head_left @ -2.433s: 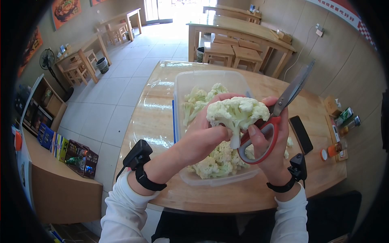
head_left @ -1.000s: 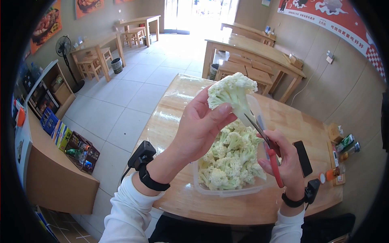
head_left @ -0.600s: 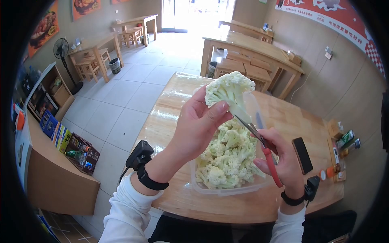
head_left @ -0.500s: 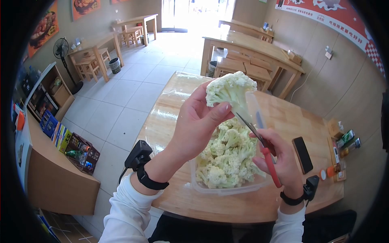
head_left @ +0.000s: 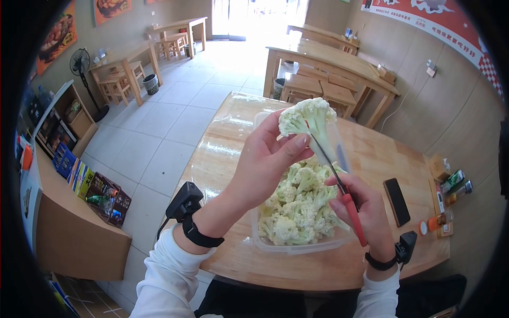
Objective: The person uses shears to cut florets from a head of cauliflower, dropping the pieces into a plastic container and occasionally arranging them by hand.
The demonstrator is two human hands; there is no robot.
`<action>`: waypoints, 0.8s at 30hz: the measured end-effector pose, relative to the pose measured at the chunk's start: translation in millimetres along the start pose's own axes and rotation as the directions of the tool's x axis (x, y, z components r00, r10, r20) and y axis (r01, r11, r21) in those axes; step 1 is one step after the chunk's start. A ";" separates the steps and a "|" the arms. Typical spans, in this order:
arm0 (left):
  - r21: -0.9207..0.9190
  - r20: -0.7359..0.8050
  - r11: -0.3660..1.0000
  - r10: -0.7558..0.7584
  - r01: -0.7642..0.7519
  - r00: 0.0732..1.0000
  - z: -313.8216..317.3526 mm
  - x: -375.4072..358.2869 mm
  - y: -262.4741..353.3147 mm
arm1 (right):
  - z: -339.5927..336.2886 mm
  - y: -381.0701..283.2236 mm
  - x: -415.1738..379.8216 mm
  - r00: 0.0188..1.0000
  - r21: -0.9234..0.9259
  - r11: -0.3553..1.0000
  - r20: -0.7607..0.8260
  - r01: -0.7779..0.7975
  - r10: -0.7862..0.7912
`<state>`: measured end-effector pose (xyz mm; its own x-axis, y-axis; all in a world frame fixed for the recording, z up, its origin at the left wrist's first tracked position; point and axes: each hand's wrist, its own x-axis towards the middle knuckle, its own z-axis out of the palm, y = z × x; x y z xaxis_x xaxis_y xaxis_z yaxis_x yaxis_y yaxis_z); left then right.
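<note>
My left hand point(head_left: 273, 159) pinches a large cauliflower floret point(head_left: 310, 117) between thumb and fingers, up above the tub. Red-handled scissors point(head_left: 350, 206) are gripped in my right hand point(head_left: 366, 209), their blades pointing up and left. The blades lie against the floret's stems, close to my left thumb tip. Below both hands is a clear plastic tub point(head_left: 297, 247), filled with cut cauliflower florets point(head_left: 297, 209). Part of the tub's far side is hidden by my left hand and the floret.
The tub stands on a glossy wooden table point(head_left: 233, 265). To its right lie a phone point(head_left: 396, 203), an orange-capped jar point(head_left: 432, 225) and a tissue box point(head_left: 439, 168). Beyond are more tables point(head_left: 328, 58), stools and a fan point(head_left: 80, 63). A counter point(head_left: 79, 233) stands at the left.
My left hand has shifted slightly right and turned the floret, losing some of its crown's width in view. The scissor blades now reach higher, in among the stems.
</note>
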<state>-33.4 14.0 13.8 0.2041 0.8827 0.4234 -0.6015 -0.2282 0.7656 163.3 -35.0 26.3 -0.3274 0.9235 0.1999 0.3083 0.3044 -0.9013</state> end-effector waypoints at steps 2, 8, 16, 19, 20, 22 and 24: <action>0.012 -0.007 1.000 -0.011 0.012 1.000 -2.3 1.4 -0.8 | -0.7 0.2 0.5 1.000 -0.043 0.999 -0.001 -0.029 0.029; 0.119 0.005 0.993 -0.020 0.019 1.000 -1.7 2.8 -4.2 | -3.8 3.8 2.0 0.992 -0.104 0.987 -0.017 -0.124 0.123; 0.346 -0.080 0.938 0.002 0.025 0.997 -23.0 11.7 18.1 | -26.8 -7.0 0.2 0.968 -0.113 0.967 -0.133 -0.227 0.211; 0.614 0.041 0.789 -0.027 -0.004 0.999 -23.8 10.2 10.4 | -18.5 1.7 4.7 0.969 0.002 0.993 -0.219 -0.114 0.112; 0.723 0.100 0.690 -0.060 -0.031 0.993 -23.2 8.3 7.3 | -16.5 3.5 6.1 0.966 0.038 0.997 -0.249 -0.060 0.067; 0.819 0.088 0.574 -0.129 0.003 0.988 -23.5 7.9 7.7 | -17.8 6.8 9.8 0.953 0.006 0.995 -0.287 -0.097 0.095; 0.970 0.176 0.171 -0.014 -0.171 0.984 -38.9 10.1 -5.1 | -25.4 15.4 12.7 0.922 -0.075 0.995 -0.386 -0.059 0.025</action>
<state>-58.4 40.1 -4.6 0.3451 0.7998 0.4911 0.6115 -0.5886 0.5287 186.6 -12.7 24.7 0.0502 0.9494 0.3099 0.3932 0.2665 -0.8800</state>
